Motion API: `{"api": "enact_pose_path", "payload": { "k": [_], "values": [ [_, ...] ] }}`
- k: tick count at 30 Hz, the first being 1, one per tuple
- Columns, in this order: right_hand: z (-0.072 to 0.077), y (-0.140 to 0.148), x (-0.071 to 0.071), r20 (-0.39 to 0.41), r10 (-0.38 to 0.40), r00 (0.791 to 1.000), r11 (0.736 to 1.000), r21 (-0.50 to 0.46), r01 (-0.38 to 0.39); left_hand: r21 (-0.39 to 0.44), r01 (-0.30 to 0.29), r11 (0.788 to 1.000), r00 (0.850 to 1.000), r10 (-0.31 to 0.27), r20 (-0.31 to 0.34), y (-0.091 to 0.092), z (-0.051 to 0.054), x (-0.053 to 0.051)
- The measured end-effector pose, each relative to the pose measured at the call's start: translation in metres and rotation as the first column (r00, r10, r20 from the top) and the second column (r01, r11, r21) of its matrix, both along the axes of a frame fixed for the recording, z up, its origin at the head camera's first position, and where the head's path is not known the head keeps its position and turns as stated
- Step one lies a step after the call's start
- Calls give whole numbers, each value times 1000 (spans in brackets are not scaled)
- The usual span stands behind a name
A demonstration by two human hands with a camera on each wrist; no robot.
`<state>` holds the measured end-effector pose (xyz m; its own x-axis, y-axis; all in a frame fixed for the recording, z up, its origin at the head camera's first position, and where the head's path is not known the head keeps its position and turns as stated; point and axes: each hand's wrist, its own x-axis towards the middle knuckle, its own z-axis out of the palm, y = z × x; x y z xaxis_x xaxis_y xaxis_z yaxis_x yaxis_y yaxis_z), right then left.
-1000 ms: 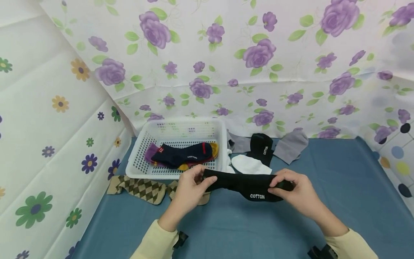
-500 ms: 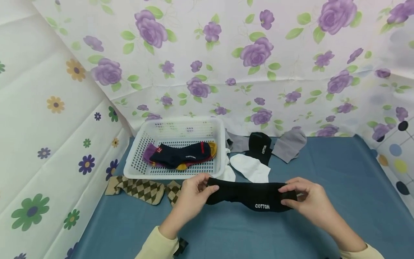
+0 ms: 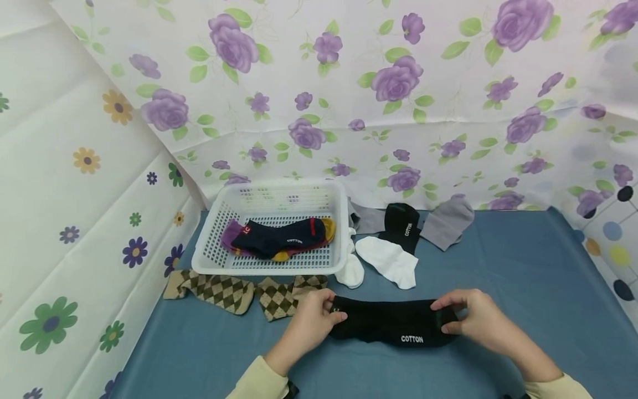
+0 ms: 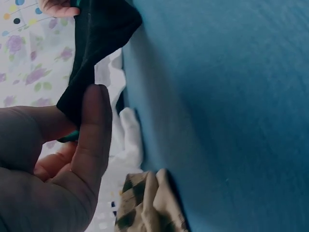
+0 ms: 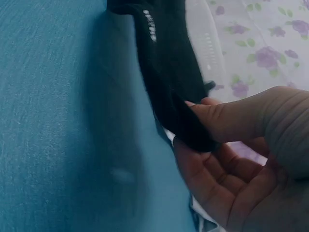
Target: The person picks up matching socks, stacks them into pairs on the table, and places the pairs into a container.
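A black sock (image 3: 389, 321) with white COTTON lettering is stretched out sideways between both hands over the blue cloth. My left hand (image 3: 314, 321) pinches its left end between thumb and fingers; the left wrist view shows the sock (image 4: 104, 38) hanging just above the cloth. At the other end my right hand (image 3: 476, 321) pinches the fabric, and the right wrist view shows thumb and fingers closed on the tip of the sock (image 5: 166, 63). Just beyond the left hand lie brown argyle socks (image 3: 276, 299).
A white plastic basket (image 3: 199, 260) with navy, purple and yellow socks stands behind the left hand. To its right lie white socks (image 3: 389, 257), another black sock (image 3: 401, 224) and grey socks (image 3: 448, 221). Flowered sheets (image 3: 349, 111) hang behind and at the sides.
Both hands have carried the black sock toward the front edge and lowered it nearer the cloth, keeping it stretched. More of the argyle and white socks now shows.
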<state>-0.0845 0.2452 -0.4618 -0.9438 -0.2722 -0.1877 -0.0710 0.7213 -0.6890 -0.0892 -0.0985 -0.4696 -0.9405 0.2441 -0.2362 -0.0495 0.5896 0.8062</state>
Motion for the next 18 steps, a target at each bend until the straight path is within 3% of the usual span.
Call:
{"api": "enact_pose_path", "payload": {
  "k": [7, 15, 18],
  "values": [
    [-14, -7, -4, 38, -36, 999, 998, 56, 34, -41, 1, 999, 1000, -1, -8, 6, -8, 0],
    [-12, -7, -5, 20, -39, 999, 999, 38, 39, -57, -15, 998, 1000, 16, 5, 5, -1, -3],
    [-15, -9, -4, 23, -27, 999, 999, 25, 26, -93, -19, 995, 1000, 18, -9, 6, -4, -4]
  ]
}}
